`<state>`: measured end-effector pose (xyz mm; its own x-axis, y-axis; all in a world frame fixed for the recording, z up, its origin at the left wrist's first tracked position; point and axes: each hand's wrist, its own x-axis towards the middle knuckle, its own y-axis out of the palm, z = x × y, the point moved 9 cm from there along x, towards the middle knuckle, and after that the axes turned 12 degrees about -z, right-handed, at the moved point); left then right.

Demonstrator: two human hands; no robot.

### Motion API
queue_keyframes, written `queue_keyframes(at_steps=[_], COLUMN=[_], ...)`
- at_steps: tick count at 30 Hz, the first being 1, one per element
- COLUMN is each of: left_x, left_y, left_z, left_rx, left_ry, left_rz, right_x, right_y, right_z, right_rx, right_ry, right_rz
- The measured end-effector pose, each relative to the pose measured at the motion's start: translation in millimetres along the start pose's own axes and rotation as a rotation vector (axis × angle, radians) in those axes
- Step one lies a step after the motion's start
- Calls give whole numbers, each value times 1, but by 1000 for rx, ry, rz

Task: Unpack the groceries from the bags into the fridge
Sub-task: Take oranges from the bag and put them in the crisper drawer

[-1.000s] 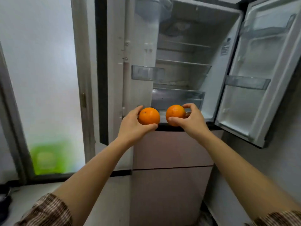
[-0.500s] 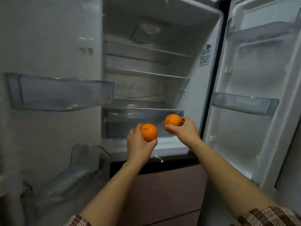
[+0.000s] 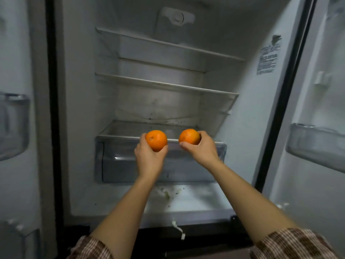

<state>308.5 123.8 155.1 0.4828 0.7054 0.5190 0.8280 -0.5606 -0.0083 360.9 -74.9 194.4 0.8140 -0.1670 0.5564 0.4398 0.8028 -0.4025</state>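
The fridge [image 3: 80,113] stands open in front of me with both doors swung out. My left hand [image 3: 149,159] grips an orange [image 3: 156,140], held up in front of the clear crisper drawer [image 3: 119,161]. My right hand [image 3: 202,150] grips a second orange [image 3: 189,136] at about the same height, level with the drawer's top edge. Both oranges hang just in front of the shelf above the drawer [image 3: 130,128]. No grocery bags are in view.
Two glass shelves [image 3: 164,85] sit higher up, bare. Door bins hang on the left door [image 3: 13,126] and the right door [image 3: 317,144]. Small food scraps lie on the fridge floor [image 3: 168,193]. A label is stuck to the right inner wall [image 3: 267,57].
I have moved closer to the fridge, so its interior fills the view. Both hands have carried the oranges up and forward to the drawer's top edge.
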Motion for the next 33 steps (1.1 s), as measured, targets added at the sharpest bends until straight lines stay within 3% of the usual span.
queue_keyframes(at_steps=[6,15,26,33], left_x=[40,56,38,28], left_y=[24,32,8,-4], left_z=[-10,11,-25,-32], left_rx=[269,333,451,595], left_ry=[194,119,193,159], left_rz=[-30,15,33,123], right_x=[44,53,38,21], right_y=[35,56,17,3], right_z=[1,-15,2,13], right_rx=[31,-45,70,11], right_ry=[-117,-153,-111,-140], right_rz=[44,44,85,212])
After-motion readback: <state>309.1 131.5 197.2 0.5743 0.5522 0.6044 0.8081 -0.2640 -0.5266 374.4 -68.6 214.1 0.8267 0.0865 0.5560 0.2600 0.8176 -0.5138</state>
